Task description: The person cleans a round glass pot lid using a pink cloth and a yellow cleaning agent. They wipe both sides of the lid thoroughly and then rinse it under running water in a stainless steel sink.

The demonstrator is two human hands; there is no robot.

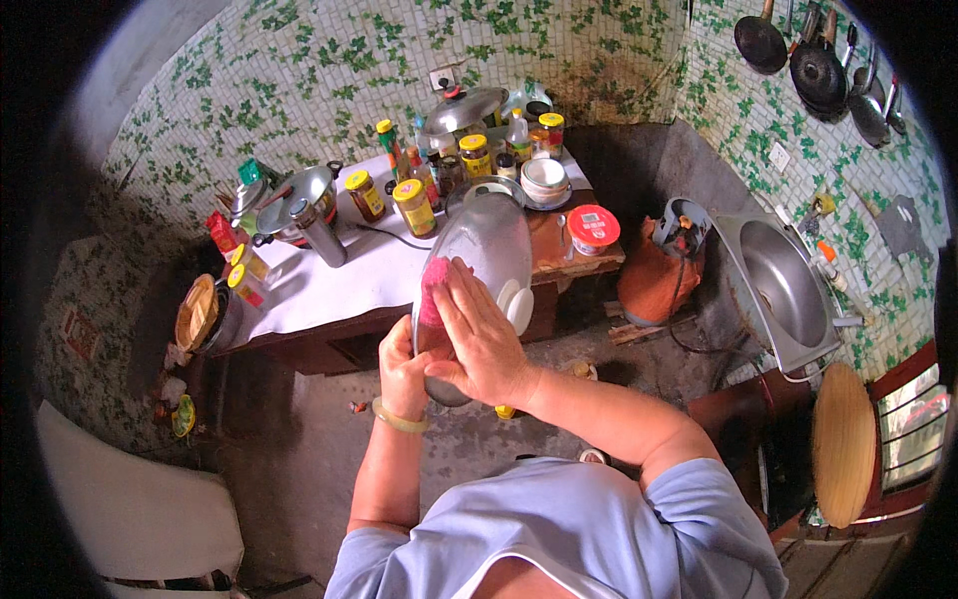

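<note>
A see-through domed pot lid (483, 232) with a white knob (516, 307) is held up on edge in front of me. My left hand (404, 367) grips its lower left rim, a pale bangle at the wrist. Against the lid's hollow side, my right hand (479, 337) presses a pink cloth (434, 288) under nearly straight fingers. Part of the cloth is hidden by those fingers. Behind the lid stands a table with a white cover (314, 288), bearing yellow-lidded jars (414, 208), bottles and stacked white bowls (544, 178).
At the table's left are a metal pan (299, 202) and a steel flask (318, 232). A red-lidded tub (593, 228) sits near its right corner. Beyond are a gas cylinder (658, 277) and a steel sink (778, 266). Pans (817, 78) hang on the wall; a round wooden board (843, 445) stands right.
</note>
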